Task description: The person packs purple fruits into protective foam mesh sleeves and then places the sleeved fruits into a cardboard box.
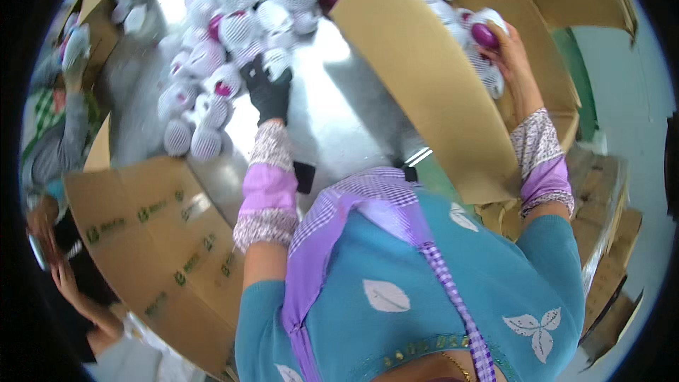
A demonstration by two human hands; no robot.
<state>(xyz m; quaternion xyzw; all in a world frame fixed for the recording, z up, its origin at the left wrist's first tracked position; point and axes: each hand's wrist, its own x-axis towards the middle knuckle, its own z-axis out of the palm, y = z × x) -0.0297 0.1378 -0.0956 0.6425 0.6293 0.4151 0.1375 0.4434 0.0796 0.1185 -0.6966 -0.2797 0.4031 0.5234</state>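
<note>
Fruit point(484, 34) is sitting gripped in the right hand point(512, 53) inside the box point(431, 78), seemingly being placed and needing careful release; the left hand point(269, 93) is resting at netted fruit point(278, 62) on the desk point(329, 99), grip unclear.

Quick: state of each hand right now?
Left hand, black-gloved: fingers at a white net-sleeved fruit; whether gripping cannot be told.
Right hand, bare: closed on a purple fruit in a white net sleeve, within the cardboard box.

One black glove point(270, 95), dozens of netted fruits point(238, 30)
</note>
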